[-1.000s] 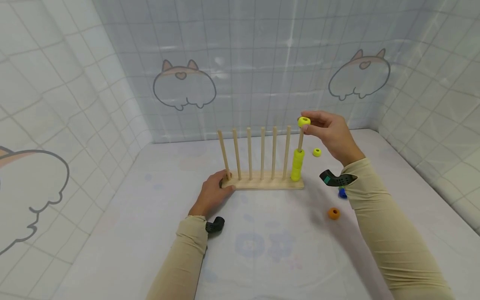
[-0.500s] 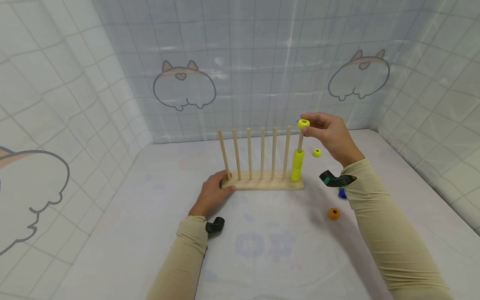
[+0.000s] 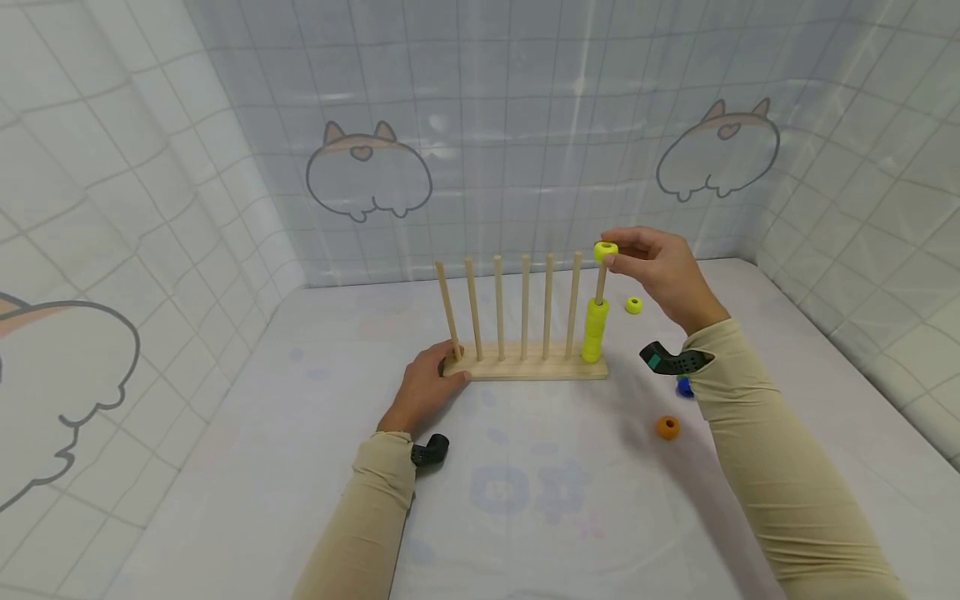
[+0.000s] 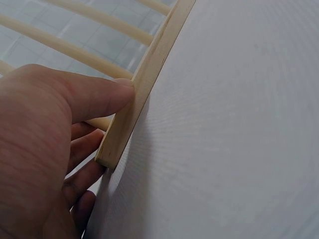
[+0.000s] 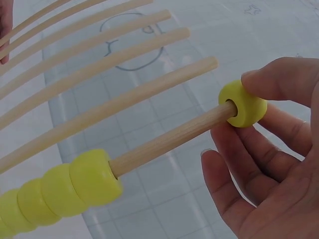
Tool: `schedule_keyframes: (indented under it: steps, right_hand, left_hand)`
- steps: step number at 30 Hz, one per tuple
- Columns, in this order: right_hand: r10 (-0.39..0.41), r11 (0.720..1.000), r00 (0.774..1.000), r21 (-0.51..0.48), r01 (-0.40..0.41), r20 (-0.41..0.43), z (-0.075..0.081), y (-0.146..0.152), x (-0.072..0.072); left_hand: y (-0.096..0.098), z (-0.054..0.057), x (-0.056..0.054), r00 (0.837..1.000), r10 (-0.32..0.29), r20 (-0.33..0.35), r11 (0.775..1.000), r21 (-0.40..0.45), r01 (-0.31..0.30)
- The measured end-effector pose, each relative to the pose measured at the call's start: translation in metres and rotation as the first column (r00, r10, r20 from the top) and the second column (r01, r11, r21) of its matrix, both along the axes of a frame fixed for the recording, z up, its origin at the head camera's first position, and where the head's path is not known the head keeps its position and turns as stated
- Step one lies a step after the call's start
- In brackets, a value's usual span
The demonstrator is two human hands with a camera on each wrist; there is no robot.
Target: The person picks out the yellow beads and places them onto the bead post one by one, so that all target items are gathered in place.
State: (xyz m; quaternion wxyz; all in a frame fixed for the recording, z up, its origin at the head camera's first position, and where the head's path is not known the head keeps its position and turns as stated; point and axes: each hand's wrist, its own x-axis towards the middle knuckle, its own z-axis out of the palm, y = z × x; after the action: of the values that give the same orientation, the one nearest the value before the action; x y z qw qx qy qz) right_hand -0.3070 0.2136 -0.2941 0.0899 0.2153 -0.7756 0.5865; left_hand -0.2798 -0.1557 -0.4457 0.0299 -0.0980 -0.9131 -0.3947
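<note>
A wooden peg rack [image 3: 525, 367] with a row of upright pegs stands on the table. My left hand [image 3: 429, 387] grips the left end of its base, thumb on the front edge and fingers behind, as the left wrist view shows. At the rightmost peg, my right hand [image 3: 660, 271] pinches a yellow bead [image 5: 244, 104] between thumb and fingers. The peg's tip [image 5: 224, 110] sits in the bead's hole. Lower on that same peg is a stack of several yellow beads [image 5: 94, 177], apart from the pinched one. The other pegs [image 3: 525, 308] carry no beads.
A loose yellow bead [image 3: 633, 305] lies behind the right hand. An orange bead [image 3: 667, 427] lies right of the rack's front. A blue bead [image 3: 686, 387] is partly hidden by the right sleeve, with a bit of green beside it. Tile-patterned sheets surround the table.
My right hand has lowered slightly and shifted a little left, bringing the pinched yellow bead down at the peg's tip. The left hand and rack have stayed still.
</note>
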Motion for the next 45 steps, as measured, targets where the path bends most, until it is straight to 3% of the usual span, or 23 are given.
schedule_keyframes:
  steps: [24,32,37,45]
  right_hand:
    - [-0.022,0.999,1.0,-0.03,0.022,0.0,-0.015,0.006,-0.008]
    - [-0.082,0.996,0.991,-0.036,0.087,0.102,-0.034,0.021,-0.025]
    - [-0.15,0.988,0.97,-0.017,0.156,0.189,-0.053,0.032,-0.036]
    - [-0.182,0.98,0.936,-0.021,0.197,0.3,-0.079,0.041,-0.05]
  left_hand:
    - [-0.001,0.003,0.002,1.0,0.003,-0.002,1.0,0.015,-0.003]
    - [0.0,-0.001,-0.002,1.0,0.004,0.003,1.0,0.016,-0.004]
    - [0.0,-0.002,-0.002,1.0,0.011,0.01,1.0,0.013,-0.011]
    - [0.001,-0.002,0.0,1.0,0.02,0.008,0.999,0.026,-0.02]
